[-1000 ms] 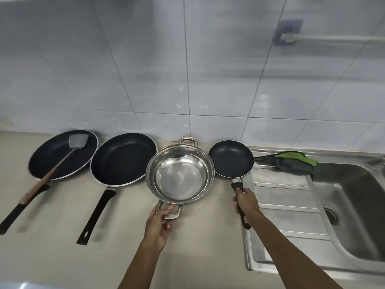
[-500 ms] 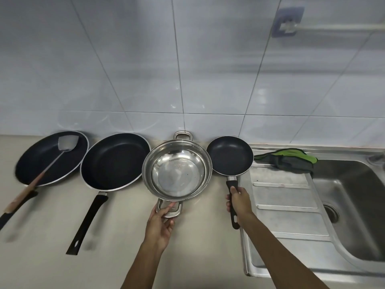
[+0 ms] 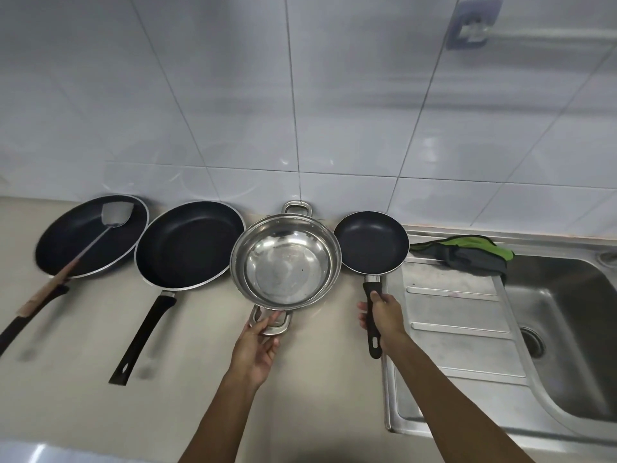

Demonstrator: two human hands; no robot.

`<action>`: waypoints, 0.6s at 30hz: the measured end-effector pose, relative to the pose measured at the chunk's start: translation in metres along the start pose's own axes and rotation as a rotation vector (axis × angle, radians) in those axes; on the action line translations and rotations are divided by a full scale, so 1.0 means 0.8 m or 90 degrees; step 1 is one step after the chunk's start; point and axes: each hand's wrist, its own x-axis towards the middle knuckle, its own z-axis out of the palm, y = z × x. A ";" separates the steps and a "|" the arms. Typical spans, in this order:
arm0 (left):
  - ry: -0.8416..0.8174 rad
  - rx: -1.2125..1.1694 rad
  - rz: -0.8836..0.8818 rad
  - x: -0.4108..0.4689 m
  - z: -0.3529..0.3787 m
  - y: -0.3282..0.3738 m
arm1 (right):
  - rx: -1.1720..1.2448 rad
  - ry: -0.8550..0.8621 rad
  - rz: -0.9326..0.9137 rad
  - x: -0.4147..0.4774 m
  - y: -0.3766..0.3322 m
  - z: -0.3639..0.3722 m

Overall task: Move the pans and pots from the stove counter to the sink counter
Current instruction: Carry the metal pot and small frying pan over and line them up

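Nearest the camera, two bare forearms are seen reaching forward over a beige tabletop (image 3: 317,379); the elbows are cut off by the lower edge. The left hand (image 3: 255,345) is curled around the near loop handle of a steel pot (image 3: 285,264), fingertips hooked through the loop. The right hand (image 3: 384,317) is closed around the black handle of a small black pan (image 3: 371,241); the middle of that handle is hidden by the fingers, and its end with the hanging hole is left showing below the hand. Whether either vessel is lifted clear of the surface cannot be told.

Further out, four vessels are ranged in a row along the wall: a large pan (image 3: 91,235) at far left, a medium pan (image 3: 190,243) beside it, then the steel pot and the small black pan. A metal spatula (image 3: 115,217) with a wooden grip is laid in the large pan. That pan's black handle is cut off at the left edge and blurred.

To the right, a steel sink unit (image 3: 457,345) with a ribbed drainboard is set into the tabletop; its basin is partly cut off at the right edge. A green and grey cloth (image 3: 467,250) is laid at the back of the drainboard.

Behind everything, a wall of pale glossy tiles (image 3: 300,95) is seen, with a rail bracket (image 3: 472,26) fixed at upper right.
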 end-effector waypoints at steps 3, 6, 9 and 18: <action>0.005 -0.002 0.003 -0.003 0.003 -0.002 | 0.013 0.007 0.000 -0.003 -0.001 -0.002; 0.004 0.008 0.003 -0.009 0.004 -0.005 | 0.020 0.008 0.002 -0.010 0.001 -0.003; -0.002 0.019 -0.008 -0.017 0.000 -0.010 | 0.029 0.012 0.008 -0.025 0.009 -0.007; -0.013 -0.023 -0.065 -0.043 -0.023 -0.054 | -0.022 0.002 0.015 -0.091 0.060 -0.038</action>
